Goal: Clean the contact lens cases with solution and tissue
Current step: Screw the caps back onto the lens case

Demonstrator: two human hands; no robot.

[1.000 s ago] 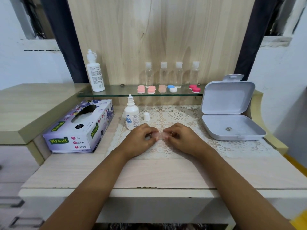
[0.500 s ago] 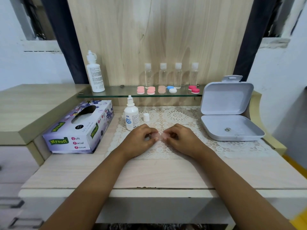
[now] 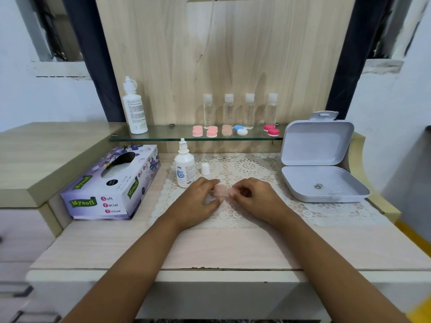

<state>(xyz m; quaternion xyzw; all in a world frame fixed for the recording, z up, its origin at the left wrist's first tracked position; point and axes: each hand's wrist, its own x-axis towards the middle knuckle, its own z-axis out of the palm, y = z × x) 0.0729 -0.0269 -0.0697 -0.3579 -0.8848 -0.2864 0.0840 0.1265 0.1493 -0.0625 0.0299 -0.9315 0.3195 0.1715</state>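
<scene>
The left hand (image 3: 198, 200) and right hand (image 3: 257, 199) are pinching a pale pink contact lens case (image 3: 220, 191) between curled fingers, just right of the uncapped solution bottle (image 3: 184, 165). The tissue box (image 3: 109, 185) is sitting left of that bottle.

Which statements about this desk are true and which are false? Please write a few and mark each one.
1. The left hand and the right hand both hold a pale pink contact lens case over the lace mat. True.
2. The small solution bottle has its cap on. False: the white cap stands beside it on the mat.
3. The white box on the right is open. True.
4. The Mysoft tissue box lies to the right of the hands. False: it lies to their left.
5. Four clear bottles stand on the glass shelf. True.
</scene>
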